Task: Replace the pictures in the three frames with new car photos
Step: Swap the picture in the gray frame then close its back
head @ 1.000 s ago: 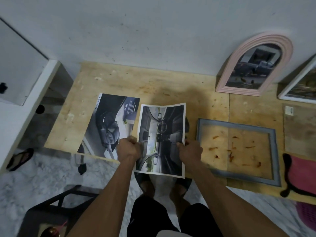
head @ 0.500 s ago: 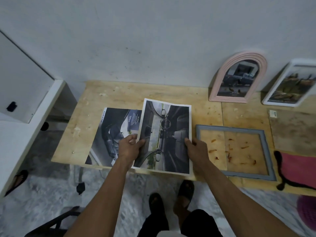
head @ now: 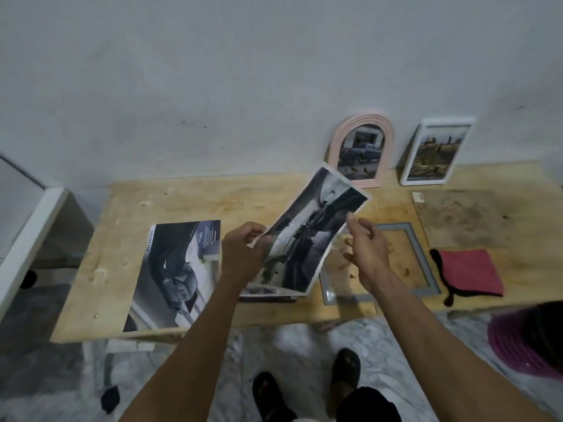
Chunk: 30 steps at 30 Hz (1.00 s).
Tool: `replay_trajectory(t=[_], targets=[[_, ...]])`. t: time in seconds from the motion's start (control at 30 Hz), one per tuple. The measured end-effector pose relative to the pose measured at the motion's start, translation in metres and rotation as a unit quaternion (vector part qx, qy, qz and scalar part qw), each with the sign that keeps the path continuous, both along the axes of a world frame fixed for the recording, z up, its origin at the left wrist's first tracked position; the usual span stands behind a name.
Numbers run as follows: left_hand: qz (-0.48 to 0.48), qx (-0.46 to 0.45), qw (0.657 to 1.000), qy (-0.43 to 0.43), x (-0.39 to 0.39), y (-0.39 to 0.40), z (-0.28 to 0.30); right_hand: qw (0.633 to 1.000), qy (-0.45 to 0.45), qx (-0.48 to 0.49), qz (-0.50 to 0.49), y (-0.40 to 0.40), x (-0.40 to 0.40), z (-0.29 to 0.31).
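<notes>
My left hand (head: 243, 254) pinches the car photo (head: 304, 233) by its near edge, long axis slanting up toward the wall. My right hand (head: 367, 254) hangs released just beside it, over the grey frame (head: 426, 263) on the bench (head: 182, 202).

On the tabletop (head: 189, 196) a car photo (head: 176, 269) lies left, a flat frame (head: 426, 269) right, a cloth (head: 472, 271) beyond it. Two standing frames (head: 362, 149) (head: 435, 150) lean on the wall (head: 243, 71) behind.
</notes>
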<state>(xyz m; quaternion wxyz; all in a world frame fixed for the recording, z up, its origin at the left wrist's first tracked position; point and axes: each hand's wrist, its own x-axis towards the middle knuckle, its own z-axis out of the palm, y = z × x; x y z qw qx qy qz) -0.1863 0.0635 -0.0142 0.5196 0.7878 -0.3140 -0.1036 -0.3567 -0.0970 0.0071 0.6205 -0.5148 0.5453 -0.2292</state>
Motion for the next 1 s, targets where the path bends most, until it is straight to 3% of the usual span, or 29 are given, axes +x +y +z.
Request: replay_trajectory(t=[0.07,0.13,0.17,0.23,0.37,0.43,0.53,0.63,0.77,0.83,1.0], targets=[[-0.035,-0.033,0.994,-0.099,-0.008,-0.017,0.011,0.971,-0.188,0.144,-0.02,-0.02,-0.009,0.021],[-0.064,-0.056,0.979,-0.187,-0.017,-0.034,0.018,0.922,-0.306,0.231,-0.054,-0.046,-0.021,0.037],[-0.074,-0.059,0.969,-0.226,-0.023,-0.041,0.021,0.912,-0.322,0.248,-0.058,-0.059,-0.027,0.042],[-0.082,-0.067,0.956,-0.274,-0.035,-0.056,0.023,0.934,-0.275,0.225,-0.042,-0.081,-0.036,0.042],[-0.085,-0.061,0.954,-0.283,-0.06,-0.082,0.011,0.96,-0.223,0.169,-0.004,-0.121,-0.068,0.023],[-0.076,-0.016,0.976,-0.201,-0.079,-0.094,0.01,0.962,-0.219,0.161,0.023,-0.139,-0.092,0.019],[-0.045,0.101,0.992,0.056,-0.107,-0.115,0.007,0.962,-0.21,0.163,0.059,-0.173,-0.13,0.007],[-0.027,0.093,0.934,0.344,-0.12,-0.133,-0.013,0.954,-0.222,0.179,0.091,-0.206,-0.161,-0.01],[0.016,-0.028,0.812,0.583,-0.152,-0.142,-0.03,0.95,-0.208,0.208,0.104,-0.234,-0.19,-0.024],[0.009,-0.086,0.768,0.635,-0.159,-0.137,-0.038,0.955,-0.169,0.215,0.112,-0.243,-0.2,-0.033],[-0.045,-0.037,0.75,0.659,-0.147,-0.108,-0.044,0.963,-0.03,0.233,0.134,-0.243,-0.205,-0.072]])
